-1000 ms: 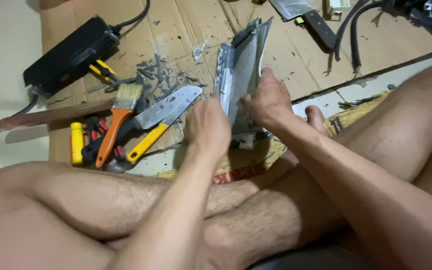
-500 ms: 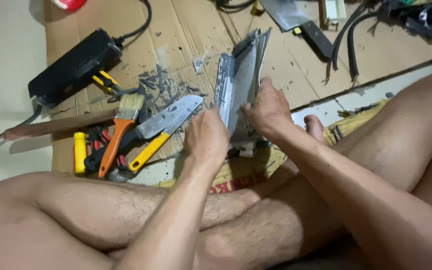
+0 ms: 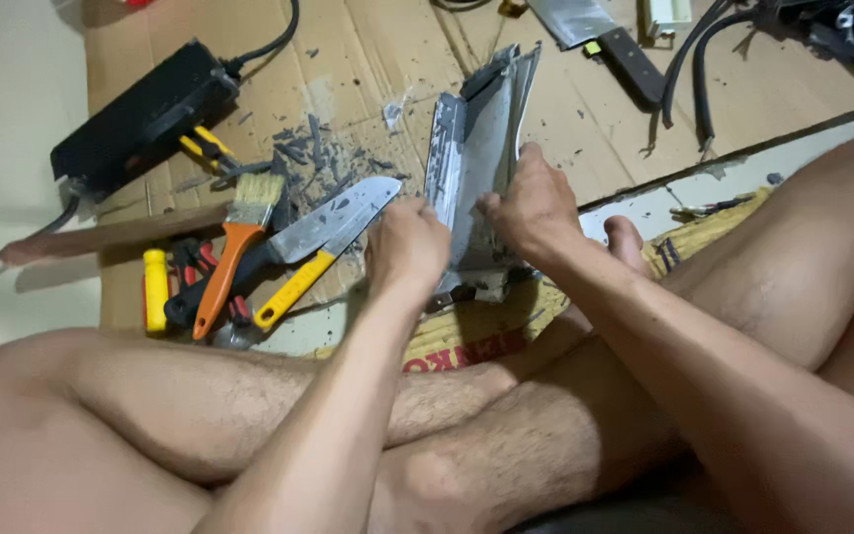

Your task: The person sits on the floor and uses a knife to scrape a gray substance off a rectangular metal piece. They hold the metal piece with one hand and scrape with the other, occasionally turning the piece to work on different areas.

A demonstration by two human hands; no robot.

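Both hands, left (image 3: 407, 247) and right (image 3: 536, 208), clamped the bent, dull-grey sheet-metal channel (image 3: 476, 168), standing on creased brown cardboard (image 3: 585, 129) beside a yellow-handled steel knife (image 3: 323, 242).

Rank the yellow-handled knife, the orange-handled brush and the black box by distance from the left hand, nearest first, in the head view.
From the left hand:
1. Yellow-handled knife, just left of it.
2. Orange-handled brush, further left.
3. Black box, far upper left on the cardboard.

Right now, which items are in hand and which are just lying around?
In hand:
- grey metal piece, gripped by left hand and right hand

Lying about:
- paintbrush
- yellow-handled knife
- black box
- cleaver
- black cables
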